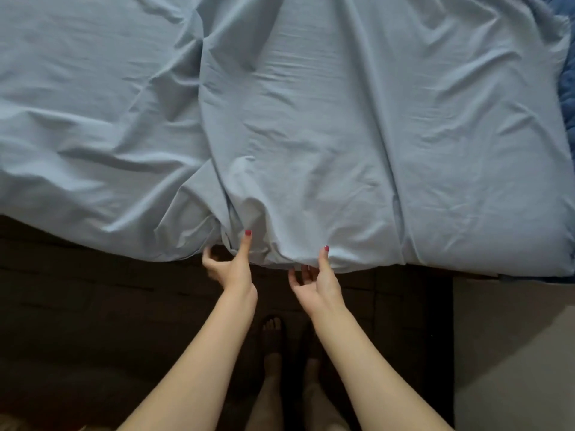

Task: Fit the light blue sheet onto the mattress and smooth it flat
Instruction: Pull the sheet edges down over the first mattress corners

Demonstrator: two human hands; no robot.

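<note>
Light blue sheet (311, 119) lies rumpled over the mattress, near hem overhanging; left hand (230, 269) and right hand (314, 283) pinch that hem, thumbs on top, fingers curled beneath: pull down evenly, then tuck under.

Both arms outstretched; left hand (228, 269) and right hand (314, 283) thumbs up, fingers curled
</note>
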